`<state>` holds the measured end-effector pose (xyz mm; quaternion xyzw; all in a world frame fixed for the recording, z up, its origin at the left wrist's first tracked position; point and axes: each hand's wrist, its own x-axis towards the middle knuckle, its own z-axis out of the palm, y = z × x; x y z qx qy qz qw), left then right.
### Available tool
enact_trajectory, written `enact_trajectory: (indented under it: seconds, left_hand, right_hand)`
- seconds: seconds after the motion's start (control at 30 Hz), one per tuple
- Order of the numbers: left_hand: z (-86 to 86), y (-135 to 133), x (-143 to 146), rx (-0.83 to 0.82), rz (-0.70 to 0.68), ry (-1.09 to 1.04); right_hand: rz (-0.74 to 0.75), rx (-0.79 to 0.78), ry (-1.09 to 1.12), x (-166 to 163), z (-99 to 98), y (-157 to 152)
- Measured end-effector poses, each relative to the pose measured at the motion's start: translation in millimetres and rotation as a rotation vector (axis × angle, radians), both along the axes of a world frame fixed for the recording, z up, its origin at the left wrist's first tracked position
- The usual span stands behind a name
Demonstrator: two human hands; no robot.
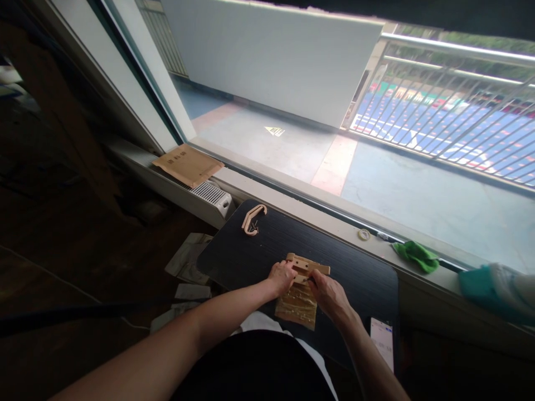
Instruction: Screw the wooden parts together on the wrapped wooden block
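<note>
A light wooden assembly [308,265] with dark holes along its bars lies near the middle of the dark table [355,312]. My left hand [282,277] is closed on its left end, the thumb and fingers around the wood. At its right side my right hand [329,291] is closed in a pinch, with a small dark tip showing by the fingers; what it holds is too small to make out. Just below the wood, a clear, crinkled plastic bag [296,306] lies flat between my forearms. Curved wooden pieces [247,220] rest at the table's far left, beside several small screws [253,227].
A phone [382,341] lies at the table's right edge. Along the windowsill are a tape roll [364,235], a green cloth [417,255] and a teal container [480,287]. A brown envelope [189,165] sits on the radiator [211,194], left of the table.
</note>
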<state>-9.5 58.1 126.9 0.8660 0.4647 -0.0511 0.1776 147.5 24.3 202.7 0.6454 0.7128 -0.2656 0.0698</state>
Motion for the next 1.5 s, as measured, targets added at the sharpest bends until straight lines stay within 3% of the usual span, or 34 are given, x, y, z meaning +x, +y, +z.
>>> enact_trajectory:
  seconds: [0.33, 0.6, 0.87, 1.07, 1.33, 1.5]
  left_hand:
    - [1.2, 0, -1, -0.028, 0.002, -0.003]
    - [1.4, 0, 0, -0.027, 0.006, -0.007]
    - [3.7, -1, -1, -0.033, 0.014, 0.001]
    - [1.7, -1, 0, -0.005, 0.016, 0.004]
    - [2.1, -1, 0, -0.01, 0.012, 0.011]
    - [0.2, -1, 0, -0.004, 0.019, 0.003]
  right_hand:
    - [0.028, 0.018, 0.009, 3, 4.2, 1]
    - [-0.045, -0.003, 0.026, 8, -1.9, -1]
    - [0.024, 0.018, -0.01, 6, 8.3, 4]
    - [-0.032, -0.013, -0.057, 3, 3.7, 4]
    - [0.081, 0.012, -0.092, -4, 13.0, 6]
    - [0.053, 0.016, -0.065, -5, 8.0, 7]
